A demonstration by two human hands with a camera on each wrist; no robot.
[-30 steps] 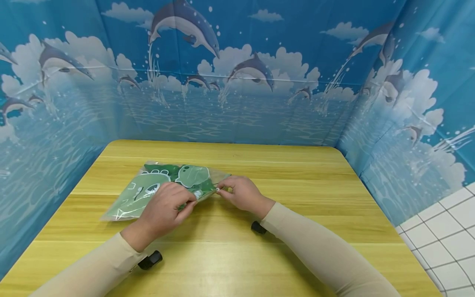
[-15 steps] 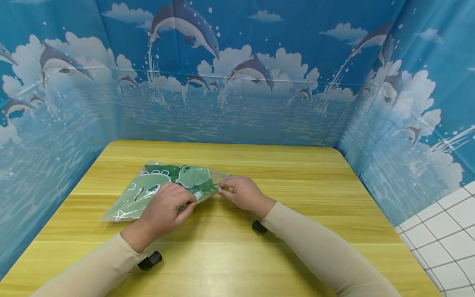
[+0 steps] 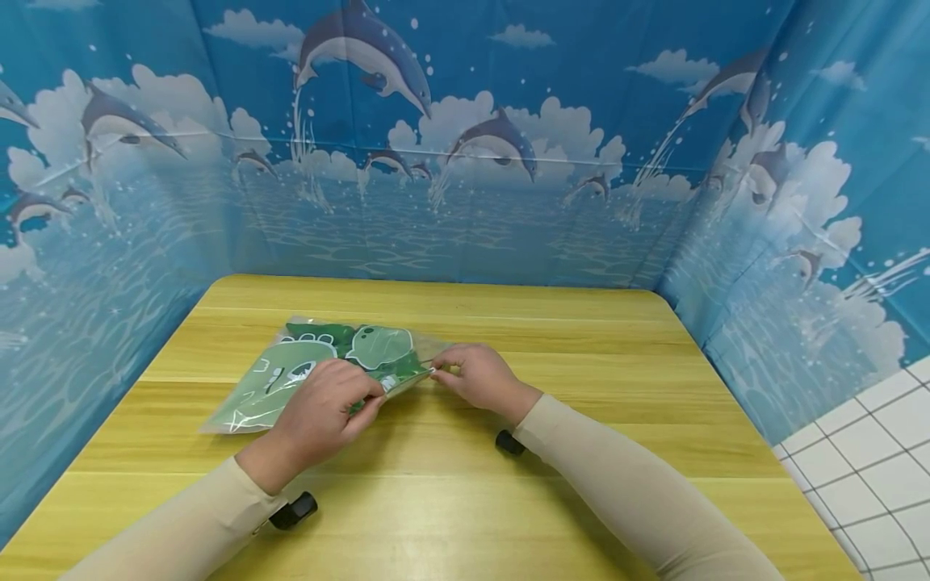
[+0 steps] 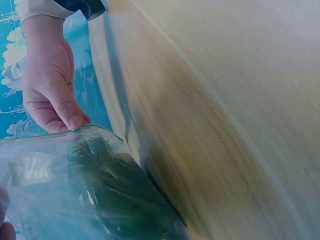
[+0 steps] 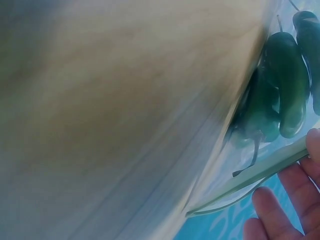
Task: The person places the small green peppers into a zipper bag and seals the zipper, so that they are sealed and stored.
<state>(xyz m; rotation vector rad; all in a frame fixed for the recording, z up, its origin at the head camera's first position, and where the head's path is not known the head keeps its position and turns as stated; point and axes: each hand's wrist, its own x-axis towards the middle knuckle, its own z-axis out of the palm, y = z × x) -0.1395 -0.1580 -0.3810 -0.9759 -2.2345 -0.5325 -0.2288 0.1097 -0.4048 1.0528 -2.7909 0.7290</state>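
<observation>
A clear zip bag (image 3: 298, 367) with green cartoon dinosaur prints lies on the table, left of its middle. Inside are dark green, elongated pepper-like vegetables (image 5: 287, 85) with thin stems, partly hidden by the print. The left hand (image 3: 316, 415) pinches the bag's near edge between thumb and fingers. At that edge, toward the bag's right corner, the right hand (image 3: 475, 378) pinches a small white piece (image 3: 433, 370) on the zip strip. From the left wrist view, the right hand's thumb lies on the bag's rim near the corner.
The yellow wood-grain table (image 3: 465, 500) spreads around the bag. A blue dolphin-print curtain (image 3: 465, 218) closes the back and both sides. White tiles (image 3: 872, 468) show at the right. Each wrist carries a small black camera (image 3: 294, 510).
The right hand and the white piece have slid slightly right along the bag's edge. The left hand keeps its place on the edge; the bag has barely shifted.
</observation>
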